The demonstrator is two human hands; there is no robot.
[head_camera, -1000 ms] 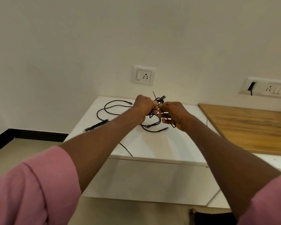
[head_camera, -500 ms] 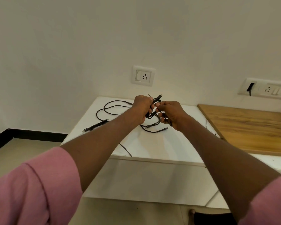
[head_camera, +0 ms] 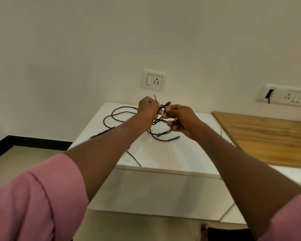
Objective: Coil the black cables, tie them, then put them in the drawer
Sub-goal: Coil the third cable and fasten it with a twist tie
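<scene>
With my left hand and right hand both gripping the coiled black cable, I'd cinch its tie snug without letting the loops spring apart.

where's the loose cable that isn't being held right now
In the head view the loose cable lies looped on the white cabinet top, left of the left hand and below the wall socket.

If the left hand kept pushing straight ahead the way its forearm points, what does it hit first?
Probably the wall, near the socket plate. The left hand holds the black cable above the white cabinet top; nothing else shows in that line, though depth is unclear.
</scene>
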